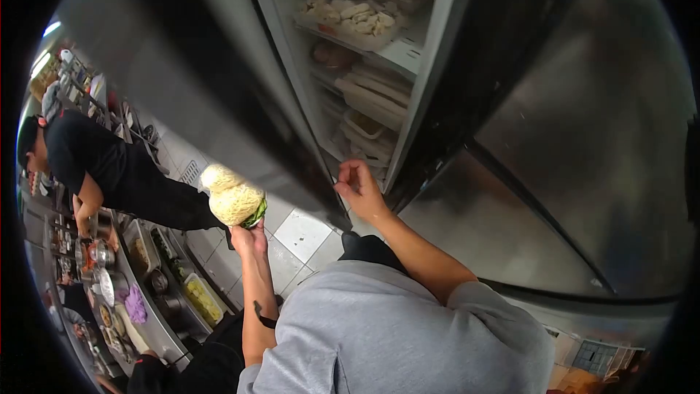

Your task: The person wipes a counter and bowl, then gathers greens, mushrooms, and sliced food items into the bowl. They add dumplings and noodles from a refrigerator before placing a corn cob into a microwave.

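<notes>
My left hand (250, 239) is closed under a bundle of pale yellow noodles (237, 204) with green leaves (255, 215) at its lower right side. What carries the bundle is mostly hidden. In front of the open fridge (397, 55), my right hand (360, 191) is raised with curled fingers, near the lower part of the opening; nothing can be made out in it. Inside the fridge, a tray of white pieces (357, 18) rests on the upper shelf, and stacked pale containers (372, 98) fill the space below.
A grey fridge door (211, 66) stands on the left, and a closed steel door (539, 197) on the right. Farther left, a person in black (109, 160) leans over a counter with pans, a purple cloth (135, 304) and food trays (203, 299). Tiled floor (302, 235) shows between.
</notes>
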Demonstrator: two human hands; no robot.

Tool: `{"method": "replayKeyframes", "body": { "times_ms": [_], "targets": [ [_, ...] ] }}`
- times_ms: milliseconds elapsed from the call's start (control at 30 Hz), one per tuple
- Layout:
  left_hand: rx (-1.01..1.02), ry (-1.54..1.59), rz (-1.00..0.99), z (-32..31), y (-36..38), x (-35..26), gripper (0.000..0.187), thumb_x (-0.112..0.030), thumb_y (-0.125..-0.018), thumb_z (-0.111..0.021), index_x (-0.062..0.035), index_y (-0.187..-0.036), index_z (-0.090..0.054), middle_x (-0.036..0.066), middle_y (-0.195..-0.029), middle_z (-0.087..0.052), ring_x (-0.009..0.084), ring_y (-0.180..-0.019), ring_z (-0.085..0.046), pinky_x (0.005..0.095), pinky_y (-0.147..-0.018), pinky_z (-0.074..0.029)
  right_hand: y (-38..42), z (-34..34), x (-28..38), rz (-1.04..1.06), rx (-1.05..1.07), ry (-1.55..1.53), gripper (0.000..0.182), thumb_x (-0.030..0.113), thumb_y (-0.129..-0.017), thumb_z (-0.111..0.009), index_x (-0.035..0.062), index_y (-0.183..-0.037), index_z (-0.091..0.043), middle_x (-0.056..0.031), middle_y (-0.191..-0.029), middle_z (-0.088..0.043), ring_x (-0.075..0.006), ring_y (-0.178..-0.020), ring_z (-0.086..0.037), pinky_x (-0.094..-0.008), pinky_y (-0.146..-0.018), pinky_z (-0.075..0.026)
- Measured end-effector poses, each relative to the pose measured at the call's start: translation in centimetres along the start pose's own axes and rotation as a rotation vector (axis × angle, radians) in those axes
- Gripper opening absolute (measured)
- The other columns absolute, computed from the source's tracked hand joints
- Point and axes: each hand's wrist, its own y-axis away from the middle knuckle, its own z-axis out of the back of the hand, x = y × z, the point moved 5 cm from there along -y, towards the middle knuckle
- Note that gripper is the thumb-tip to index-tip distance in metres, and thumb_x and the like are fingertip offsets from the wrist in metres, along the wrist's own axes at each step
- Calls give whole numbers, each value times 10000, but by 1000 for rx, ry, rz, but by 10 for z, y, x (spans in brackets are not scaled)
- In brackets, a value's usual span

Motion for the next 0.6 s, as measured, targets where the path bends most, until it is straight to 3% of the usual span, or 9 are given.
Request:
{"method": "replayKeyframes", "body": {
  "times_ms": [100, 133, 200, 267, 367, 433, 467, 533, 600],
  "targets": [
    [-125, -259, -47, 12, -61, -2, 256, -169, -1025, -460, -71, -1219, -596, 112, -1128, -646, 281, -988, -649, 392, -738, -596, -35, 22, -73, -207, 237, 548, 383, 188, -866, -733, -5, -1164, -588, -87, -920, -610, -198, -774, -596, -323, -724, -501],
    [-135, 22, -71, -31, -21, -12, 252, -172, -1021, -476, -53, -1209, -594, 110, -1131, -646, 280, -992, -652, 396, -745, -591, -44, 31, -99, -222, 253, 544, 383, 188, -866, -733, -5, -1164, -588, -87, -920, -610, -198, -774, -596, -323, -724, -501],
    [-169, 19, -66, -27, -25, -17, 254, -173, -1022, -474, -53, -1210, -593, 110, -1132, -646, 281, -992, -652, 397, -746, -591, -67, 53, -157, -343, 249, 691, 314, 131, -878, -679, 30, -1170, -626, -200, -1159, -610, -304, -1034, -620, -363, -875, -498],
    [-194, 19, -53, -28, -38, -24, 256, -175, -1023, -470, -53, -1211, -591, 112, -1135, -645, 282, -994, -652, 400, -746, -591, -91, 74, -206, -148, 92, 820, 360, 92, -848, -668, 29, -1199, -618, -229, -1133, -615, -398, -1092, -587, -423, -925, -481],
    [-216, 9, -40, -22, -59, -42, 259, -178, -1024, -463, -53, -1213, -589, 114, -1139, -643, 284, -996, -652, 404, -747, -591, -149, 82, -227, -99, -73, 964, 329, 77, -864, -605, 30, -1188, -627, -244, -1134, -613, -429, -1114, -560, -458, -958, -458],
    [-220, 10, -36, 81, 4, -52, 262, -180, -1025, -459, -53, -1214, -587, 116, -1142, -643, 286, -997, -652, 407, -747, -591, -187, 87, -242, -55, -58, 1224, 339, 65, -868, -546, 24, -1195, -626, -267, -1172, -601, -437, -1140, -546, -483, -988, -435],
    [-222, 11, -34, -8, -88, -71, 263, -182, -1025, -457, -53, -1215, -586, 117, -1144, -642, 286, -997, -652, 408, -747, -591, -196, 88, -242, -53, -47, 1223, 339, 65, -868, -546, 24, -1195, -626, -267, -1172, -601, -437, -1140, -546, -483, -988, -435],
    [-240, 28, -44, -3, -100, -84, 265, -184, -1026, -453, -53, -1216, -584, 118, -1147, -641, 288, -999, -652, 411, -747, -591, -218, 89, -261, -289, 105, 1278, 339, 73, -898, -494, 18, -1205, -625, -278, -1198, -599, -444, -1147, -547, -499, -1003, -418],
    [-259, 41, -51, 0, -109, -93, 267, -186, -1027, -449, -53, -1217, -582, 120, -1150, -640, 289, -1000, -652, 414, -748, -591, -227, 119, -323, -122, -1, 1408, 334, 108, -916, -503, 21, -1216, -622, -276, -1200, -604, -439, -1140, -558, -502, -1002, -420]
  ]
}}
